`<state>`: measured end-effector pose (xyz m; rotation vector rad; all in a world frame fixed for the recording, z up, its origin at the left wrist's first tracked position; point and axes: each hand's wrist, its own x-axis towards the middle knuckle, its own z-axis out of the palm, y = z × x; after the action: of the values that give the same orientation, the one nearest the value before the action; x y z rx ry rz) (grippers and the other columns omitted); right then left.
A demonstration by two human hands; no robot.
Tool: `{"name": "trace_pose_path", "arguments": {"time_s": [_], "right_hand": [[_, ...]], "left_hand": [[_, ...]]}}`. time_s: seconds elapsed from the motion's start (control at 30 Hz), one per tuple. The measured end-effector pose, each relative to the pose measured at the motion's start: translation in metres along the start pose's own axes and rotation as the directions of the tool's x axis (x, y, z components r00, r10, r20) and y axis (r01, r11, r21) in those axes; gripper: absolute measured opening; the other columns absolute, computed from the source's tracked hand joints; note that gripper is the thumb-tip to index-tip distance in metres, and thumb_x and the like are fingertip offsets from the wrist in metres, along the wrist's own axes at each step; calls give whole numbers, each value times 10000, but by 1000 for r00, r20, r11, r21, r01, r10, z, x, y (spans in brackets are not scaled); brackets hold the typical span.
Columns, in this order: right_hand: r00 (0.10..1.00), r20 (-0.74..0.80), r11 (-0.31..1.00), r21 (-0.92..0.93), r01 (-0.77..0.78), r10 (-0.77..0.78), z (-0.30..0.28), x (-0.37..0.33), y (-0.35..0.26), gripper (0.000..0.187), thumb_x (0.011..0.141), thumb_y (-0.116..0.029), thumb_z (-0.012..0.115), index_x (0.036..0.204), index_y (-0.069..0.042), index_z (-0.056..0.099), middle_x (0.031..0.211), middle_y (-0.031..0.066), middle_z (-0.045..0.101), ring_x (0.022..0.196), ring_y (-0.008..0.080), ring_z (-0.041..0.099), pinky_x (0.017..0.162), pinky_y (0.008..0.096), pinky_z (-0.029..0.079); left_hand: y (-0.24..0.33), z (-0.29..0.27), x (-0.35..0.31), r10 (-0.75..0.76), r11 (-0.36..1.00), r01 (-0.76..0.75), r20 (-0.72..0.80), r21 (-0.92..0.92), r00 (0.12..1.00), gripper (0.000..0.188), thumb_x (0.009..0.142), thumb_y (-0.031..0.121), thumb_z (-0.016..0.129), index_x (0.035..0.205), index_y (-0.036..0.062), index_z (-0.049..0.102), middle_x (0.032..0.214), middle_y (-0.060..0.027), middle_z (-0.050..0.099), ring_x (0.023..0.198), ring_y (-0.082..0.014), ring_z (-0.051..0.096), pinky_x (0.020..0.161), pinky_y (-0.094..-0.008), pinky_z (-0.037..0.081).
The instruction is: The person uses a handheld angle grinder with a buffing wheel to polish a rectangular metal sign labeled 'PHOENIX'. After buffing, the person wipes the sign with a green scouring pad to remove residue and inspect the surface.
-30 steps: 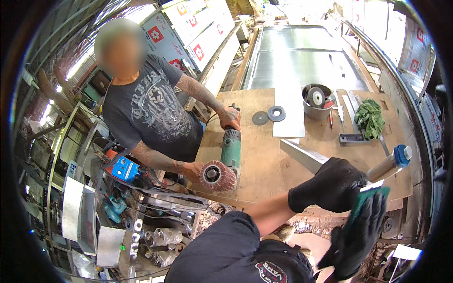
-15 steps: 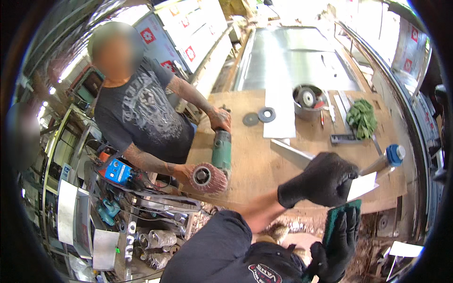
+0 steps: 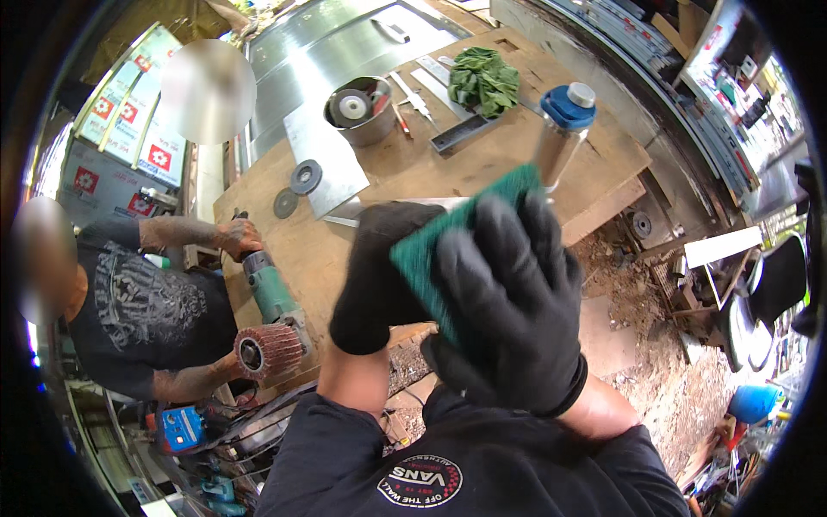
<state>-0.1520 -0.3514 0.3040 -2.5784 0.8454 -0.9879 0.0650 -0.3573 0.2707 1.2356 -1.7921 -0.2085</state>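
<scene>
My left hand (image 3: 370, 284), in a black glove, is closed around a pale metal strip (image 3: 345, 212); one end shows beyond the knuckles, and the rest is mostly hidden. My right hand (image 3: 521, 302), in a dark glove, grips a green scouring pad (image 3: 438, 234), thumb on its near side and fingers over its face. The pad overlaps the left hand in view; whether it touches the strip cannot be seen. Just beyond the pad stands a metal bottle with a blue cap (image 3: 568, 108).
A co-worker at left holds a green angle grinder (image 3: 271, 289) with a flap wheel (image 3: 269, 349). On the wooden table (image 3: 413, 181) are a metal pot of discs (image 3: 357, 133), a caliper (image 3: 413, 99), a green cloth (image 3: 484, 82) and two loose discs (image 3: 306, 177). Debris covers the ground (image 3: 655, 370).
My view has swung to the right. The right hand has risen with the green pad, from below the strip to beside the left hand. The left hand keeps its hold on the strip.
</scene>
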Motion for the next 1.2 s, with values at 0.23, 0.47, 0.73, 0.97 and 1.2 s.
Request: {"name": "trace_pose_path", "arguments": {"time_s": [0.23,0.47,0.73,0.97,1.2], "right_hand": [[998,-55,998,-57,31,-34,9,-27,17,788,952,-457,612,1564,18,468,1621,297,421,1534,532,324,1250,644,223],[996,-71,992,-123,39,-48,24,-32,15,773,983,-461,552,1589,7,442,1665,270,370,1567,487,290,1272,605,201],[994,-83,989,-133,56,-68,21,-36,12,804,999,-521,533,1599,2,424,1656,279,379,1547,499,325,1247,617,255],[995,-42,995,-47,86,-88,22,-22,10,815,869,-510,741,1548,-105,542,1634,314,385,1490,591,346,1189,655,287],[998,-52,999,-24,-21,19,15,-37,20,776,882,-528,712,1509,-92,576,1630,273,419,1502,562,350,1129,623,335]], "left_hand": [[17,29,1,32,987,-64,213,148,977,209,741,258,784,836,95,692,823,-144,721,761,-383,714,699,-489,536],[20,23,-3,11,995,-11,-4,104,1000,285,618,311,831,735,132,643,719,-130,676,704,-419,689,609,-507,511],[17,22,2,2,1000,-2,-4,19,1000,314,587,302,836,810,139,685,753,-127,678,736,-412,684,644,-499,515],[6,32,-14,53,971,-56,-21,-233,998,397,696,218,849,1047,90,715,987,-130,734,909,-331,723,804,-437,547],[11,9,2,108,994,-108,10,-19,994,309,778,128,798,1071,48,742,1037,-155,768,912,-347,736,820,-447,557]]}}
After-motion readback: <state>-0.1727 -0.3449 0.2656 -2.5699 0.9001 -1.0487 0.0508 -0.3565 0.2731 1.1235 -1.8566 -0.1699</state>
